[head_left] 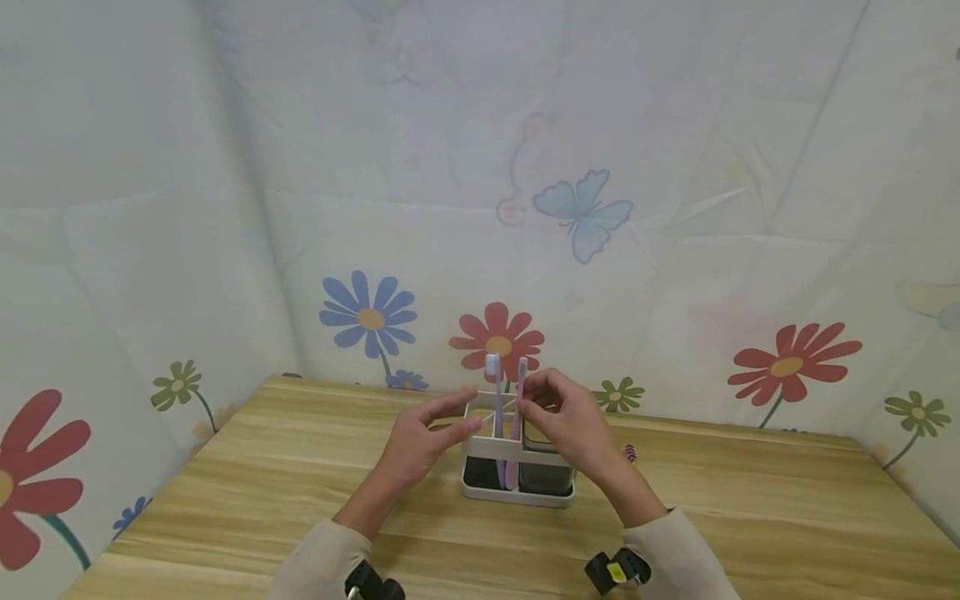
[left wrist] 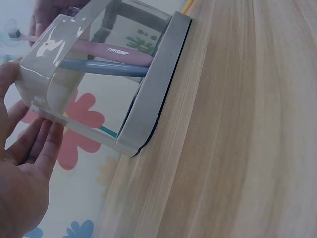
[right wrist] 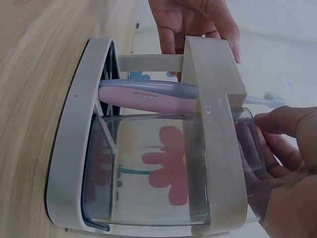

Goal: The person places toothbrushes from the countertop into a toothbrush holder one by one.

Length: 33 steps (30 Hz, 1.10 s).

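Note:
A white toothbrush holder (head_left: 491,496) stands upright on the table, a clear grey-tinted cup (right wrist: 148,198) in its right compartment. Two toothbrushes stand in the middle: a blue-purple one (head_left: 497,408) with its bristles up, and a pink one (left wrist: 114,53) beside it. My left hand (head_left: 423,437) holds the holder's upper rim at the left end, thumb and fingers on either side of the corner. Above the cup, my right hand (head_left: 573,421) pinches the pink toothbrush near its top; the exact contact is partly hidden in the right wrist view.
Behind the right forearm, a small dark-and-pink striped thing with a yellow-orange part (head_left: 631,455) lies on the wooden table (head_left: 750,508). A flower-printed cloth (head_left: 660,292) hangs along the table's back and sides. Each wrist wears a black camera strap.

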### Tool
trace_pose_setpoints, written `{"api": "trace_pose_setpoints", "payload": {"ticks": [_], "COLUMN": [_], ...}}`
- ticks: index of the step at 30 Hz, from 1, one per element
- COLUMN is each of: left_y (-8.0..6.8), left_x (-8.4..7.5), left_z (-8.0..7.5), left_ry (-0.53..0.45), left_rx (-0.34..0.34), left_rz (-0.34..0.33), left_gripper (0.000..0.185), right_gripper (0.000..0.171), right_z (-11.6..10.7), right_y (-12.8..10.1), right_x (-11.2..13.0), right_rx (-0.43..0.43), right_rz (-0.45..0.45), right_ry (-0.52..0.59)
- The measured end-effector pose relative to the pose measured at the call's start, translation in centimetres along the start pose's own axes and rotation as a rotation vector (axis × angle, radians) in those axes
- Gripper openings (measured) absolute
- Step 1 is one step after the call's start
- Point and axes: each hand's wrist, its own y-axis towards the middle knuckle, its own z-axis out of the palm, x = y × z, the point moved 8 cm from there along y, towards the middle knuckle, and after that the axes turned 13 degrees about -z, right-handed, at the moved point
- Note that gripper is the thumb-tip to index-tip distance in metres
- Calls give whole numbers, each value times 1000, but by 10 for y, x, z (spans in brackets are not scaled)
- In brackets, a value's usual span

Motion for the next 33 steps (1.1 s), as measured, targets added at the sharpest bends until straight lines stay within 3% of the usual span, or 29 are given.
{"api": "trace_pose_setpoints", "payload": {"ticks": [15,33], "left_y": [1,-1], "left_x": [0,-1], "left_z": [0,1], "left_ry": [2,3], "left_rx": [0,-17], "left_rz": [6,-4], "left_gripper": [48,46], "right_gripper": [21,23], "right_z": [-6,-47], "right_y": [2,-1], "right_x": [-1,20], "right_rx": [-10,-93], "right_rz": [-13,-69], "right_ry": [9,18]}}
